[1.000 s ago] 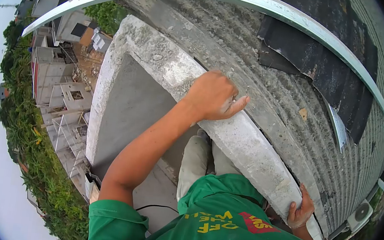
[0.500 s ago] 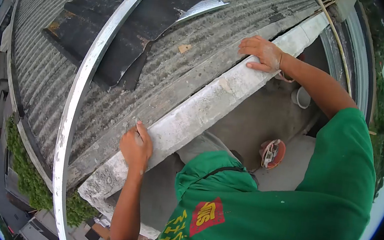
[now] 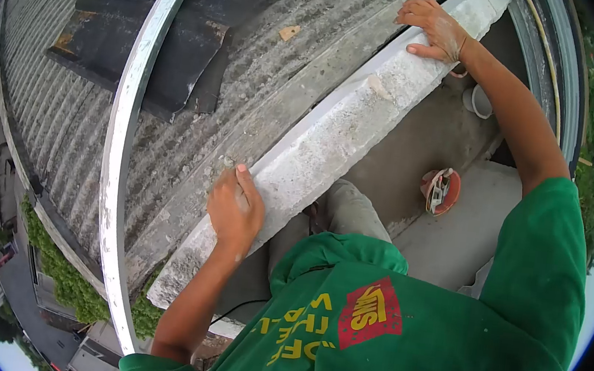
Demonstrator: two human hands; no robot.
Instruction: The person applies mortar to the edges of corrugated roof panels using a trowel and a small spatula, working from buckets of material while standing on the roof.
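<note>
A long, pale concrete wall ledge (image 3: 332, 138) runs diagonally from lower left to upper right. My left hand (image 3: 237, 209) grips its lower-left stretch, fingers bent over the far edge and thumb pointing away from me; the fingertips are partly hidden. Farther up, my right hand (image 3: 437, 31) lies across the top, its fingers hooked over the far edge and its thumb resting on the upper face. Dusty residue marks the right hand. Below the ledge, a reddish bucket (image 3: 444, 195) holds tools I cannot make out, and a white bucket (image 3: 478, 101) stands beyond it.
Corrugated roofing (image 3: 86, 110) extends past the ledge, with a dark broken sheet (image 3: 136, 24) lying on it. A curved-looking metal bar (image 3: 120, 143) crosses the left side. A cable (image 3: 549, 60) and metal sheets (image 3: 577, 71) are at right. Greenery (image 3: 67, 269) and a street lie far below, left.
My view has shifted, and my torso now leans closer over the ledge. Both hands keep to about the same places on it. More of my trouser leg shows below.
</note>
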